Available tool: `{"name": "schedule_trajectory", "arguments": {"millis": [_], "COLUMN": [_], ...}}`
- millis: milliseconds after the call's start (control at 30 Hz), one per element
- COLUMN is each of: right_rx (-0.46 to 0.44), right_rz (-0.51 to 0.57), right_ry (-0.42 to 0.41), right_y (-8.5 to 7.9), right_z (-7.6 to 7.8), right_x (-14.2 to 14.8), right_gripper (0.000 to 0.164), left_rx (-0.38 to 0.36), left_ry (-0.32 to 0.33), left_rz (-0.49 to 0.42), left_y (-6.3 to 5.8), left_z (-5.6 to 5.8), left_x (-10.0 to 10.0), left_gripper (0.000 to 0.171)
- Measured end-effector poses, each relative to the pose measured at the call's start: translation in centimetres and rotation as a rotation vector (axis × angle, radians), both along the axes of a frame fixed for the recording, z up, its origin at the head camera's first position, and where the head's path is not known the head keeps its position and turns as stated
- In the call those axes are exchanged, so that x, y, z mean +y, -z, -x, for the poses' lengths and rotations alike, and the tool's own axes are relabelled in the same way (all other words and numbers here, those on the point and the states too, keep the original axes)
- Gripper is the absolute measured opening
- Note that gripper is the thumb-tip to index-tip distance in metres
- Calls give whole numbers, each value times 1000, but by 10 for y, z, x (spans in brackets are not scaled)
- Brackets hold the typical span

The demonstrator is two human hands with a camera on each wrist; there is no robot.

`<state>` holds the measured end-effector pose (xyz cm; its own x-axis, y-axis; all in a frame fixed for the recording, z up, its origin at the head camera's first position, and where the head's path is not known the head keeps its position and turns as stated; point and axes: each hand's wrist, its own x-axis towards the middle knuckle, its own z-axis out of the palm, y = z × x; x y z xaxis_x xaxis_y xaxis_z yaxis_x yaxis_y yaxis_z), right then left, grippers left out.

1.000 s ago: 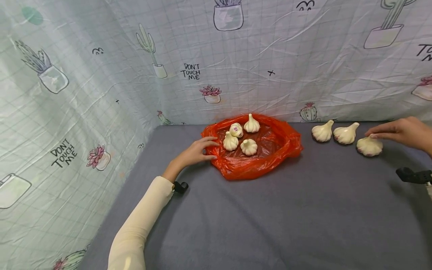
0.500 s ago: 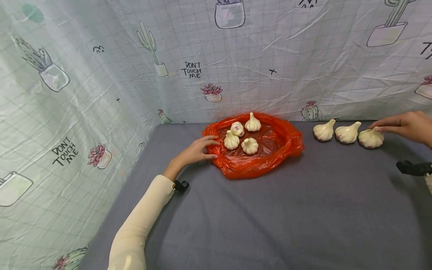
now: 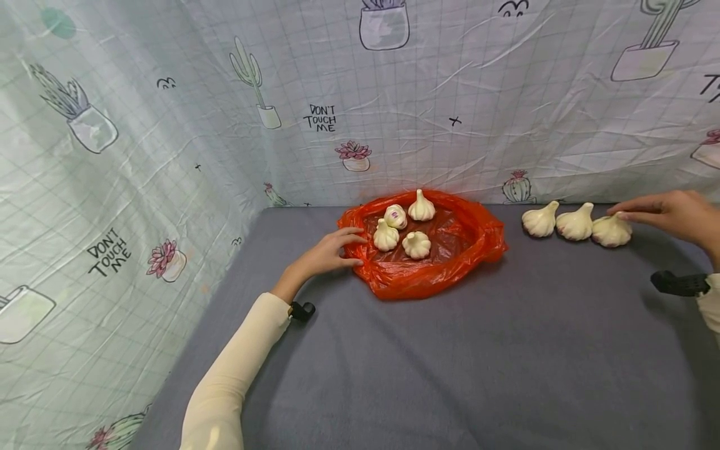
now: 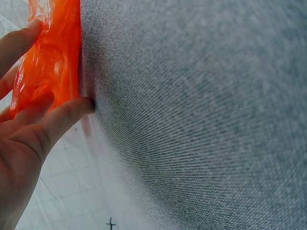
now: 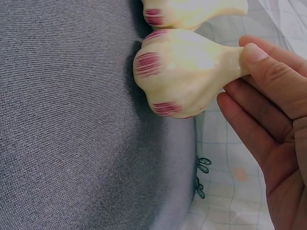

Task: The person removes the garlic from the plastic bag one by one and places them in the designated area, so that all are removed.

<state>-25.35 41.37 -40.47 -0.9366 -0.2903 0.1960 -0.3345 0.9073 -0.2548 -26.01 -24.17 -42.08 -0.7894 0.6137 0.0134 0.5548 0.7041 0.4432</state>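
Near the right end of the table, my right hand (image 3: 677,215) pinches the stem of a garlic bulb (image 3: 612,231) between thumb and fingers. The right wrist view shows this bulb (image 5: 175,72) with purple streaks, its base on the grey cloth. To its left stand a middle garlic bulb (image 3: 575,222) and a left garlic bulb (image 3: 540,220), in a row. My left hand (image 3: 332,252) is at the left rim of a red plastic bag (image 3: 405,287), its loosely bent fingers touching the film. Several garlic bulbs (image 3: 417,245) lie inside the opened bag.
A grey cloth (image 3: 450,369) covers the table. Behind it and along the left hangs a pale curtain (image 3: 450,81) printed with potted cacti. The bag and the bulb row stand close to that back curtain.
My right hand has moved its garlic bulb back and left, up against the middle bulb. That middle bulb has tipped more upright and shifted slightly. My left hand and the bag stay put.
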Motion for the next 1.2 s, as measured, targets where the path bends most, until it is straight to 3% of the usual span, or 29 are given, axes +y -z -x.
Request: {"name": "schedule_trajectory", "arguments": {"millis": [333,500,767,933,1067,1200], "right_rx": [128,115,281,419,518,533], "right_rz": [36,44,52,74,88,119], "right_ry": [-27,-13,-21,-103,-235,-347], "right_y": [11,13,-3,-22,-35,-43], "right_z": [1,-4,-14,-13,-6,-3], "right_x": [-3,-5,-31,-57,-77,-100], "right_gripper": [20,28,34,31,51,37], "left_rx": [2,9,4,2,10,12], "left_ry": [-2,2,4,4,4,5], "left_rz": [-7,-7,7,14,12,12], "left_y": [1,1,-1,0,0,-1], "left_z": [1,1,0,0,1,1], "left_x": [-1,-2,-1,0,1,1], "left_gripper": [50,50,51,51,51,51]}}
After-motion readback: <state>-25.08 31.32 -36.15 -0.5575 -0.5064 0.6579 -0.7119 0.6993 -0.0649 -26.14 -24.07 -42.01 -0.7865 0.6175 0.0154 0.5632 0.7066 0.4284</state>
